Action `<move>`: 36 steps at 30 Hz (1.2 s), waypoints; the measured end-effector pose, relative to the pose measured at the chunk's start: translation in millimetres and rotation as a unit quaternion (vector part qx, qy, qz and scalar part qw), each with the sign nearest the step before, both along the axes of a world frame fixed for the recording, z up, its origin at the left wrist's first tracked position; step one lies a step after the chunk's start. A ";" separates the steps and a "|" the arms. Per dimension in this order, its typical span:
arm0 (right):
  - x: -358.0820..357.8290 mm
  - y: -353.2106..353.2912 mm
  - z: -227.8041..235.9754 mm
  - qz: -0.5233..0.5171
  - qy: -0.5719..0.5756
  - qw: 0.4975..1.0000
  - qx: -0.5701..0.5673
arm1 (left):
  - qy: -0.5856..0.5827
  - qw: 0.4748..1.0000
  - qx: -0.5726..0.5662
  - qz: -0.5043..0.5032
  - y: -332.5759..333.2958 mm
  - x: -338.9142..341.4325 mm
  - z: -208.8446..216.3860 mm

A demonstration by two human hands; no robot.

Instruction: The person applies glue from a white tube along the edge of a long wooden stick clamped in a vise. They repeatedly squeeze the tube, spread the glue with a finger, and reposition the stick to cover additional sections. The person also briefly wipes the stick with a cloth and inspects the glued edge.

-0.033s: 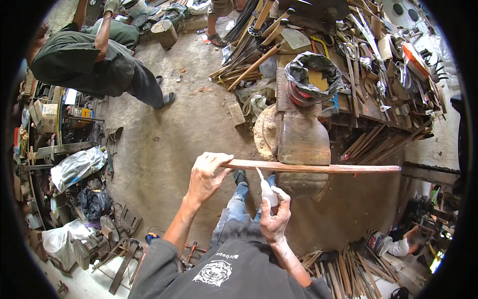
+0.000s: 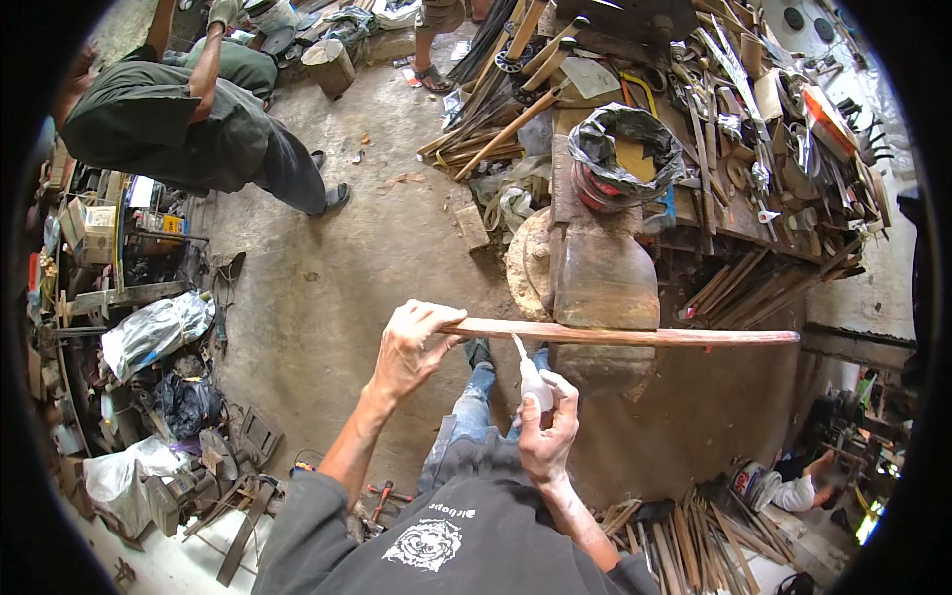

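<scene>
A long, thin wooden strip lies crosswise in front of me, reddish toward its right end. My left hand grips its left end, with thumb and fingers closed on the wood. The strip's middle passes along the near edge of a rounded brown machine-like body; whether it rests on that body I cannot tell. In my right hand is a small white squeeze bottle, held upright below the strip. Its thin nozzle points up and ends very near the strip's lower edge; contact is unclear.
A bucket lined with a black bag stands behind the brown body, a pale round disc beside it. Wood strips and tools pile up at far right. At far left a person bends over. More strips lie at lower right.
</scene>
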State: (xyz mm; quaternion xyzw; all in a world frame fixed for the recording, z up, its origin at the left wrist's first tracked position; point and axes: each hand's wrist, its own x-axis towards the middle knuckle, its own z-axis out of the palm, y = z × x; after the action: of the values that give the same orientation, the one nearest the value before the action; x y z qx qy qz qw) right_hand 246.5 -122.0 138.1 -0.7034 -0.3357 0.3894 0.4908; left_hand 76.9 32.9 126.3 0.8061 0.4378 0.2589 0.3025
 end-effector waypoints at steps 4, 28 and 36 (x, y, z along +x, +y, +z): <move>-2.6 2.1 -1.1 -0.046 0.076 0.995 0.038 | -0.004 0.999 0.010 -0.048 11.4 -15.7 -22.9; 4.2 11.8 4.6 -0.023 -0.225 0.972 0.060 | -0.027 0.999 -0.035 0.022 4.7 -12.9 -22.5; 10.6 12.6 10.1 -0.058 -0.218 0.973 0.054 | -0.032 0.998 -0.038 0.035 3.8 -10.7 -20.7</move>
State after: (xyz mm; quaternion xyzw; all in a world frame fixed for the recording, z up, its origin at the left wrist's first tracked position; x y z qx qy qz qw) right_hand 257.0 -109.5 148.2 -0.7618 -0.4139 0.1787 0.4652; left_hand 66.2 36.7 105.7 0.7699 0.4650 0.2781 0.3372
